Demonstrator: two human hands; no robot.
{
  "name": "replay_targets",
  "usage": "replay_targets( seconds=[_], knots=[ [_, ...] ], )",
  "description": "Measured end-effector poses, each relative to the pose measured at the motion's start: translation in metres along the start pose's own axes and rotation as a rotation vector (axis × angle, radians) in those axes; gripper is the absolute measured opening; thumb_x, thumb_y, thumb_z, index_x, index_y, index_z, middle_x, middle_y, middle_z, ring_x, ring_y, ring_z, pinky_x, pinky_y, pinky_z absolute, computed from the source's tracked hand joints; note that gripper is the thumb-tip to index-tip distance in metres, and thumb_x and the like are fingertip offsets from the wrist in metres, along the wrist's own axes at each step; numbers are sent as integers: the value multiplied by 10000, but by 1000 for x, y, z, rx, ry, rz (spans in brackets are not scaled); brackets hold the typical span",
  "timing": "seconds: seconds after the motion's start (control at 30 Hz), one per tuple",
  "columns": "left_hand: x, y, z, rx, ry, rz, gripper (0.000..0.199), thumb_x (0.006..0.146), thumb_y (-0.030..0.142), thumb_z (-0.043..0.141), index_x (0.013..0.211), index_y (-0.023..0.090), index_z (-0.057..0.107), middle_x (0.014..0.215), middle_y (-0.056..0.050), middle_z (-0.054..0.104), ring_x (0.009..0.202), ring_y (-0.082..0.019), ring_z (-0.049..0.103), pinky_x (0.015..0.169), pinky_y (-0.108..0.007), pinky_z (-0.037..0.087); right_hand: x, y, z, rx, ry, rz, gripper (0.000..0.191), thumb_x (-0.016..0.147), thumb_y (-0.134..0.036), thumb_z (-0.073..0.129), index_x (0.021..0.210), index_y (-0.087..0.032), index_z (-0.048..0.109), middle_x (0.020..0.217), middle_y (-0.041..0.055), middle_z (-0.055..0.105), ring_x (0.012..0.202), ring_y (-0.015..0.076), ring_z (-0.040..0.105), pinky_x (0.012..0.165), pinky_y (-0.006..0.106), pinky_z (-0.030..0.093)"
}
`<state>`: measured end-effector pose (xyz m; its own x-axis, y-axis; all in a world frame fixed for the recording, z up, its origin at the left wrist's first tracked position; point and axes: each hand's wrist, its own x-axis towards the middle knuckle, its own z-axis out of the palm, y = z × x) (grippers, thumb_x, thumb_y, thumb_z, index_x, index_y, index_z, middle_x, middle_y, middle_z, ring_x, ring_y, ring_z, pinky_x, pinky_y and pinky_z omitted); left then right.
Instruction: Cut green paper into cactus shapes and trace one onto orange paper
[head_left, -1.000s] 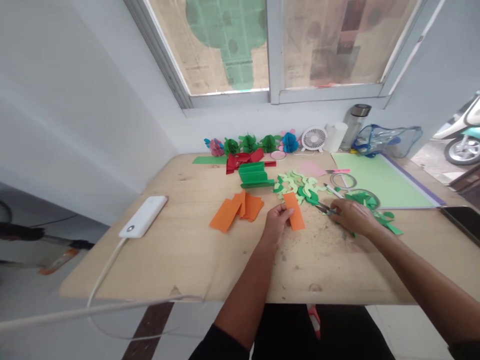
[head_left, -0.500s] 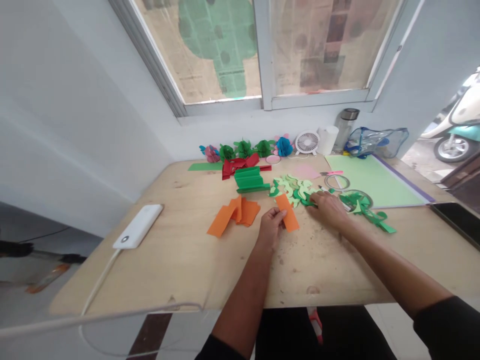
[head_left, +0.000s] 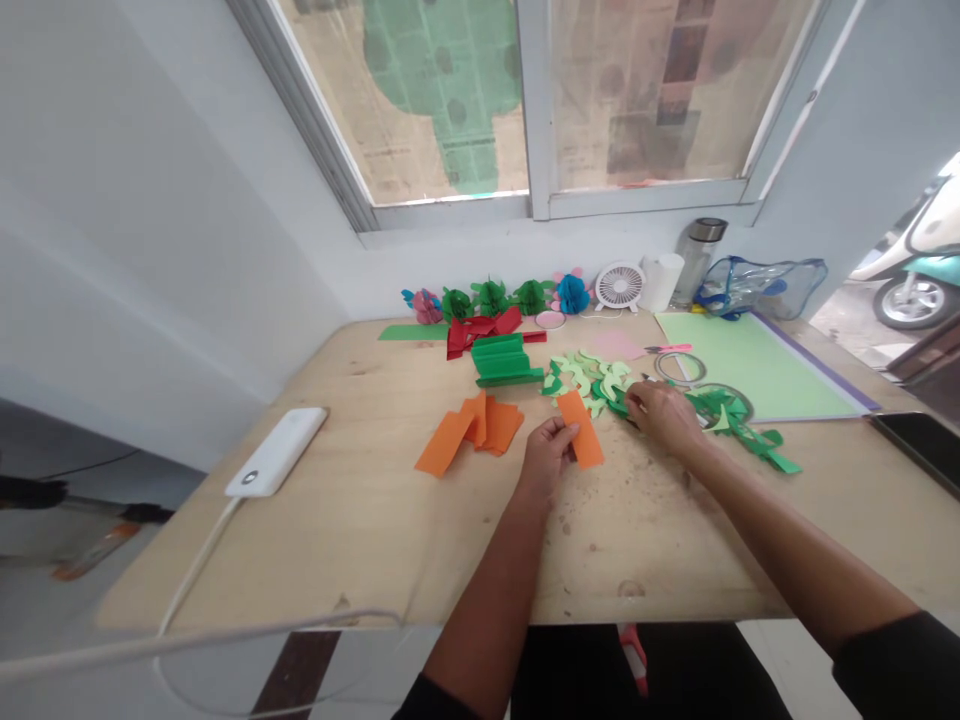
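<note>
My left hand (head_left: 550,450) is closed on an orange paper strip (head_left: 581,430), its thumb on top, held just over the table. To its left lies a stack of folded orange paper pieces (head_left: 491,425). My right hand (head_left: 664,412) is at the right edge of a heap of light and dark green paper cutouts (head_left: 581,375). Its fingers are pinched together beside some dark green pieces; what they grip, if anything, is hidden. Right of that hand lie curled green paper scraps (head_left: 739,425).
Behind lie pleated green paper (head_left: 506,358), red paper (head_left: 484,328) and several paper figures (head_left: 493,298) along the wall. A small fan (head_left: 620,287), bottle (head_left: 697,262), tape roll (head_left: 680,368), light green sheet (head_left: 765,365) and phone (head_left: 919,445) are right. A power bank (head_left: 277,452) lies left.
My right hand has shifted slightly and its fingers have drawn up a little from the green pieces. My left hand still holds the orange strip. The camera view has shifted a little.
</note>
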<state>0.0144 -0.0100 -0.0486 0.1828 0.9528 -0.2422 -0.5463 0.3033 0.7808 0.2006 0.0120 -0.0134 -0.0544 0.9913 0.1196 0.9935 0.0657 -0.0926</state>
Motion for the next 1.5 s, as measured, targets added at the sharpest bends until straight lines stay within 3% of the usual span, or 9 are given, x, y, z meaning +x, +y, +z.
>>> replay_targets(
  seconds=[0.27, 0.47, 0.67, 0.93, 1.5],
  knots=[
    [2, 4, -4, -12, 41, 2, 342, 538, 322, 820, 632, 165, 531, 611, 19, 592, 543, -81, 538, 528, -196, 402, 5, 1, 2, 43, 36, 29, 213, 883, -236, 443, 885, -186, 649, 921, 72, 698, 861, 194, 609, 656, 265, 346],
    [5, 2, -4, 2, 78, -8, 350, 513, 326, 823, 644, 167, 540, 603, 18, 593, 530, -86, 533, 536, -209, 413, 22, -13, 11, -34, 46, 55, 312, 888, -406, 474, 934, -153, 651, 975, 143, 690, 961, 281, 589, 773, 342, 354],
    [6, 3, -3, 16, 78, -13, 349, 509, 334, 820, 625, 166, 538, 581, 20, 582, 508, -83, 515, 528, -213, 407, 33, -20, 18, -98, 29, 74, 376, 902, -418, 447, 985, -108, 643, 1028, 192, 674, 1009, 319, 573, 827, 395, 346],
    [0, 6, -1, 5, 53, -2, 314, 546, 311, 808, 621, 166, 540, 620, 10, 609, 505, -80, 514, 523, -216, 386, 18, -9, 11, -104, -22, 46, 345, 904, -409, 422, 943, -150, 646, 1009, 145, 688, 981, 284, 584, 780, 354, 356],
    [4, 4, -3, 4, 56, -18, 313, 530, 298, 812, 640, 163, 551, 615, 11, 607, 548, -89, 540, 537, -204, 403, 10, -6, 11, -113, -82, 37, 309, 858, -379, 494, 969, -134, 647, 1031, 171, 682, 1033, 314, 565, 812, 389, 344]
  ],
)
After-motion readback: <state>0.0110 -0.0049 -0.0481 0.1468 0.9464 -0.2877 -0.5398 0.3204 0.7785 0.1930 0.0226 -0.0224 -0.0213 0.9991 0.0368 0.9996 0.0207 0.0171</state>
